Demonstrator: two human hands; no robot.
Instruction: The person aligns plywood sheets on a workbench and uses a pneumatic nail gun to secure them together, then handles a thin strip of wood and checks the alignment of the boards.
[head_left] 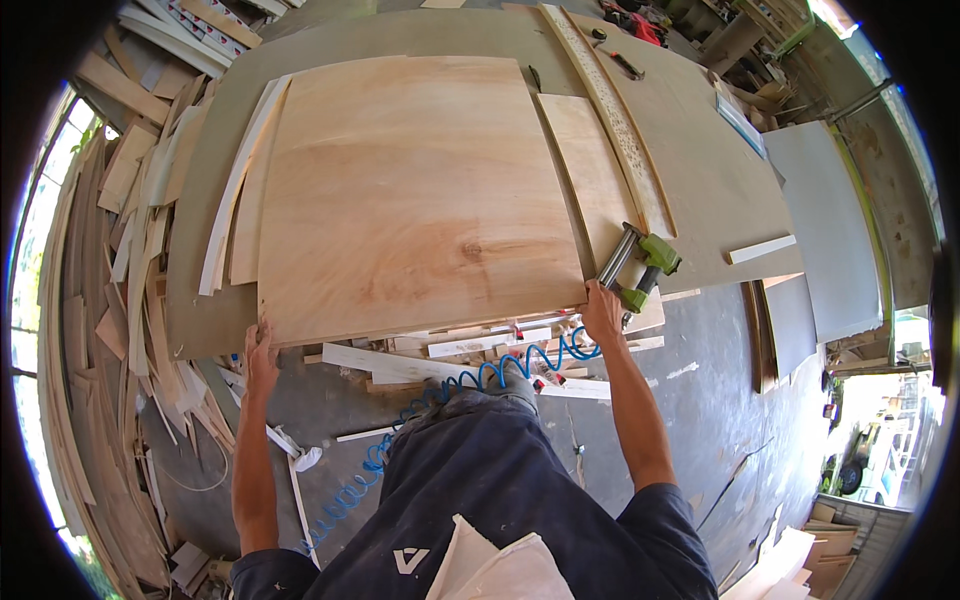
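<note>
A large plywood panel (410, 190) lies over the worktable, its near edge reaching the table's front. My left hand (261, 362) grips the panel's near left corner, fingertips on top. At the near right corner, my right hand (602, 312) holds the same panel by its edge; the thumb side is partly hidden. Just beyond the right hand, a green nail gun (655, 258) rests on the table, apart from the panel's face. From near the gun a blue coiled air hose (500, 370) runs down past my body to the lower left.
Narrow boards (240, 190) lie left of the panel; another board (590, 160) and a long strip (610, 110) lie right. A hammer (628, 66) sits on the worktable (700, 190) at the far right. Offcuts (400, 362) litter the floor by my feet; scrap wood (110, 300) crowds the left.
</note>
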